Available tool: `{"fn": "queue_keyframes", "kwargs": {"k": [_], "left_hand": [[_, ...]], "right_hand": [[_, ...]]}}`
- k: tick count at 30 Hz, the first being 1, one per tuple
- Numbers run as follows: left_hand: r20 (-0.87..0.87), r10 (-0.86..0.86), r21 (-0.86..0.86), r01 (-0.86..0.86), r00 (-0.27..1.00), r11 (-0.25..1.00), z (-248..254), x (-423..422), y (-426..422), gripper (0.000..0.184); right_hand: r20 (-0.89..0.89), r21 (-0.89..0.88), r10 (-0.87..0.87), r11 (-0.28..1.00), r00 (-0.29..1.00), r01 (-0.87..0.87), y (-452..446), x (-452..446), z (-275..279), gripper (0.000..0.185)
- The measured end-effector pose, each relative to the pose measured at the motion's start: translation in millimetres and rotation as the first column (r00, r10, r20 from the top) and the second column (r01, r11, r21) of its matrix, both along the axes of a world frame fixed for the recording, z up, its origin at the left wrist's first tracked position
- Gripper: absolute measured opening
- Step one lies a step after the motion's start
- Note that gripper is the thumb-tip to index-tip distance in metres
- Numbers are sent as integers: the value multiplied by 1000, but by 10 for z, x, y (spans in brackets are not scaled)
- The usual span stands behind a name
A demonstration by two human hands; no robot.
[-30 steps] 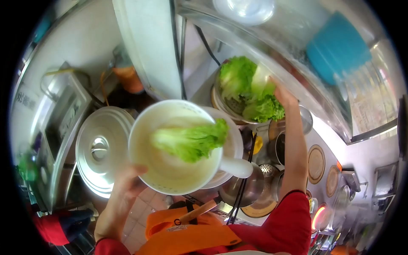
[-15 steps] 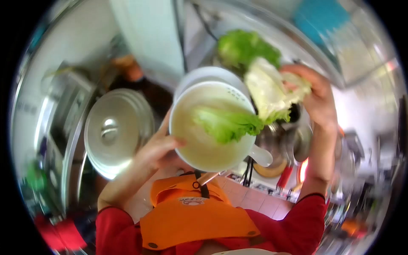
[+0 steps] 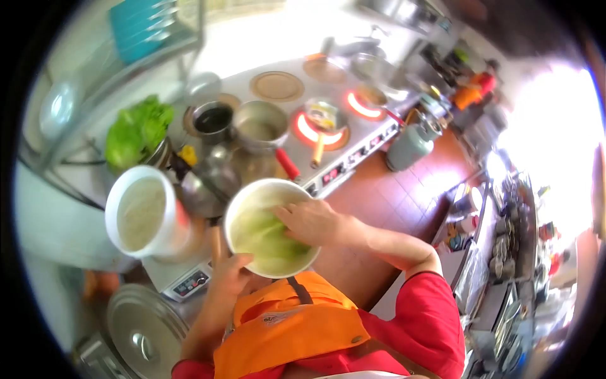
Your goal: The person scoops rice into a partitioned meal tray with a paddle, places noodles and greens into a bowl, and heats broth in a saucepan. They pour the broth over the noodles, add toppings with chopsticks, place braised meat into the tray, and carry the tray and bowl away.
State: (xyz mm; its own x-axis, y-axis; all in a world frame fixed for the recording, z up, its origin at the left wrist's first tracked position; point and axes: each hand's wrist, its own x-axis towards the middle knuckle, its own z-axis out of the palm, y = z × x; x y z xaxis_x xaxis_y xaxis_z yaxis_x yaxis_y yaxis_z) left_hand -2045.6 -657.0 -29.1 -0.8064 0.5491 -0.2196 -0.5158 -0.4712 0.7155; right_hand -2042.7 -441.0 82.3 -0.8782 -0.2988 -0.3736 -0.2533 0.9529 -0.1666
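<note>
My left hand (image 3: 232,276) grips the near-left side of a white bowl (image 3: 235,201), thumb at its rim. Inside the bowl lies pale green lettuce (image 3: 268,239), blurred by motion. Over the bowl's right side, my right hand (image 3: 314,222) reaches in with its fingers on the lettuce; whether they grip it is hard to see. More leafy lettuce (image 3: 140,129) stands in a pot at the upper left. Left of the bowl is a tall white container (image 3: 112,211) with pale contents, beside a panel with buttons (image 3: 190,283).
Beyond the bowl, a cooktop (image 3: 246,81) carries pots and a pan (image 3: 323,120) over a glowing ring. A gas cylinder (image 3: 410,146) stands on the floor. Another person (image 3: 480,88) is far off at the upper right. A round metal lid (image 3: 142,335) lies lower left.
The view has swung right toward the cooktop. My right hand has moved from the lettuce pot, carrying a leaf, into the bowl. My left hand still holds the bowl.
</note>
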Motion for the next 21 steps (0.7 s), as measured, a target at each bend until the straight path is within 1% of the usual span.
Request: {"fn": "queue_keyframes", "kwargs": {"k": [1,2,3,4,5,6,7,8,9,10,12,13,14,15,16,17,19,21], "left_hand": [[-13,-29,38,29,1000,999,-6,23,123,81],[-26,-57,75,59,998,995,-32,62,372,83],[-41,-171,71,174,984,982,-141,60,846,84],[-35,-305,81,306,952,948,-239,124,1287,85],[-31,-384,123,385,923,915,-75,212,1637,84],[-4,-445,104,443,896,891,-88,244,1897,83],[17,-524,84,521,852,850,-128,245,2221,81],[37,-597,62,595,801,801,-156,285,2603,80],[-32,-670,104,670,741,735,-176,368,2990,78],[13,-693,64,691,721,720,-124,527,3325,76],[104,-726,-20,732,679,681,-25,755,3741,72],[107,-778,-155,783,619,602,-3,783,3848,69],[114,-799,-26,806,590,592,-38,891,4073,73],[99,-848,46,848,521,527,-21,1045,4643,75],[98,-870,108,864,484,492,-5,1162,4985,78],[103,-886,111,880,451,461,10,1202,5196,82],[129,-912,99,910,390,403,-72,1196,5530,82],[143,-927,85,929,346,360,-195,1195,5992,80]], "right_hand": [[-63,-62,-47,997,997,43,90,107,-83,47],[-122,-126,-98,989,988,82,387,293,-233,45],[-197,-204,-192,967,961,152,885,512,-340,44],[-227,-294,-293,930,929,221,1259,775,-371,42],[-253,-383,-390,881,885,279,1506,1014,-400,40],[-275,-469,-485,821,831,324,1742,1245,-444,39],[-355,-510,-503,810,788,288,2012,1345,-613,38],[-354,-544,-568,771,743,331,2236,1478,-671,32],[-413,-547,-571,778,709,308,2509,1633,-817,28],[-463,-558,-545,792,698,248,2744,1787,-964,24],[-370,-605,-705,677,605,419,3029,2109,-1026,18],[-329,-606,-748,635,577,478,3116,2191,-1049,16],[-355,-576,-775,622,524,530,3300,2337,-1107,19],[-389,-492,-813,581,433,648,3775,2576,-1119,22],[-413,-416,-831,536,373,734,4077,2722,-1129,26],[-394,-425,-858,487,328,763,4246,2799,-1140,28],[-352,-446,-905,386,238,807,4474,2868,-1119,34],[-496,-447,-852,416,167,792,4814,2948,-1051,38]]}}
